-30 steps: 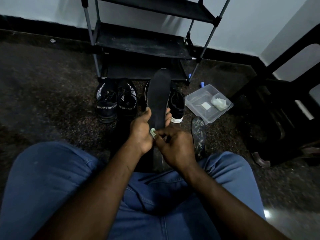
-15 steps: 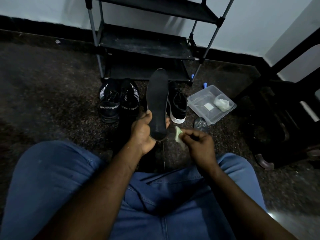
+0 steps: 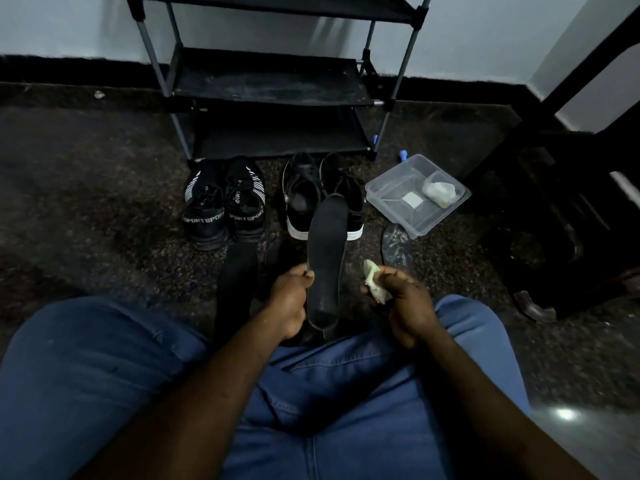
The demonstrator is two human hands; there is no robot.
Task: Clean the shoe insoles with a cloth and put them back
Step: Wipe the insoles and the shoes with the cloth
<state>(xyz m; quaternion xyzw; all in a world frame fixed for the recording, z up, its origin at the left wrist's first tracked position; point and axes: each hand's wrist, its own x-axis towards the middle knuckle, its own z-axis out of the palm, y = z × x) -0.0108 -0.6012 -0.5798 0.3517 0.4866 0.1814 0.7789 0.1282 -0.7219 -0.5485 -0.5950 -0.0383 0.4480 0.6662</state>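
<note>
My left hand grips a black insole by its left edge, holding it lengthwise above the floor in front of my knees. My right hand pinches a small pale green cloth just right of the insole, apart from it. Another black insole lies on the floor to the left. A further insole with a shiny surface lies on the floor to the right. Beyond stand black shoes with white soles and a black pair marked SPORT.
A clear plastic tub holding a pale wad sits right of the shoes. A black shoe rack stands against the wall behind them. Dark furniture fills the right side. My legs in blue jeans take up the foreground.
My right hand has drawn the cloth off the insole's heel and moved right. My left hand has lowered the insole, which now lies flatter and nearer my lap.
</note>
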